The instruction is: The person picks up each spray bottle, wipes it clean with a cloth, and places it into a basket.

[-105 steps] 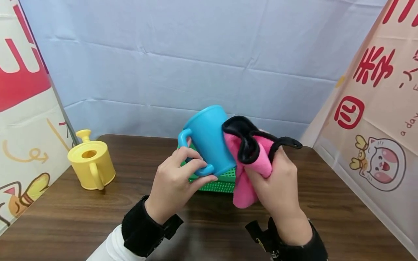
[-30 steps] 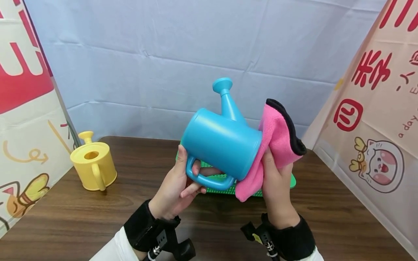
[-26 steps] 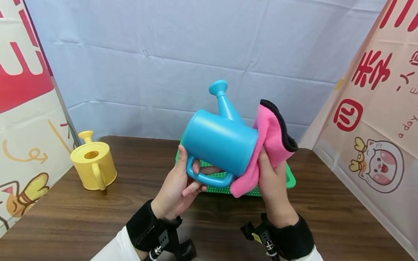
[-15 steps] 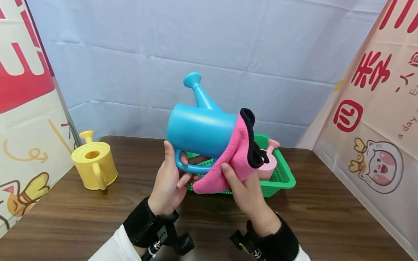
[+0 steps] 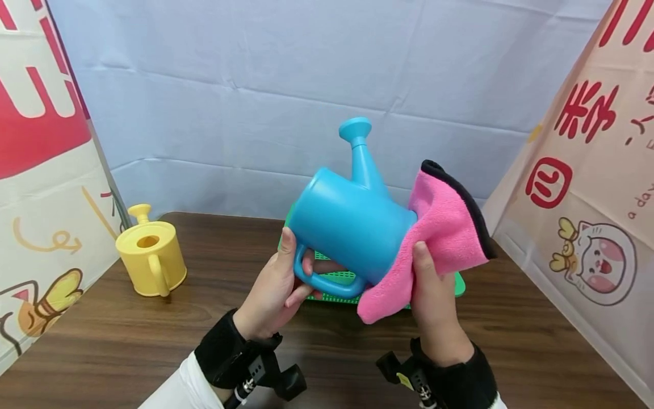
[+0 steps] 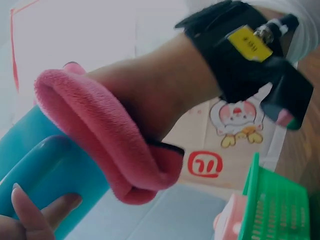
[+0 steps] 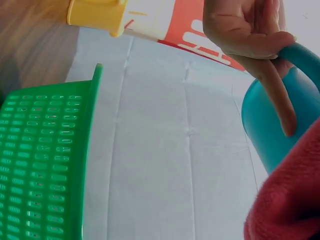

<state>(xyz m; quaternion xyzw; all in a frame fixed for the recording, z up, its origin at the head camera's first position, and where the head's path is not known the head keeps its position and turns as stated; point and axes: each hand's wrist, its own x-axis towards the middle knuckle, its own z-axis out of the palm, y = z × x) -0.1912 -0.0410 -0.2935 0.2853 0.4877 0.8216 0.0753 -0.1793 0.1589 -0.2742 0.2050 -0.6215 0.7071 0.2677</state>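
Observation:
A blue watering can [image 5: 352,227] is held tilted in the air, its spout [image 5: 364,162] pointing up. My left hand [image 5: 276,284] grips it by the handle, with the thumb along the body and fingers through the loop. My right hand [image 5: 434,295] holds a pink cloth [image 5: 449,227] with a black edge, thumb on top. The cloth lies against the can's right end, beside the foot of the spout, and covers that end. In the left wrist view the cloth [image 6: 95,130] wraps round the can's end, with the right hand's fingers hidden behind it.
Beneath the hands stands a green plastic basket [image 5: 460,285] on the dark wooden table [image 5: 128,352]. A pink item [image 6: 231,220] shows at the basket in the left wrist view. At the left stands a yellow watering can [image 5: 152,261]. Printed sheets and a pale cloth backdrop [image 5: 245,113] surround the table.
Since 3.5 s ago the blue can has turned over, bringing its spout into view. Over the last half second can and cloth have swung right, and the can has tipped down toward its right end.

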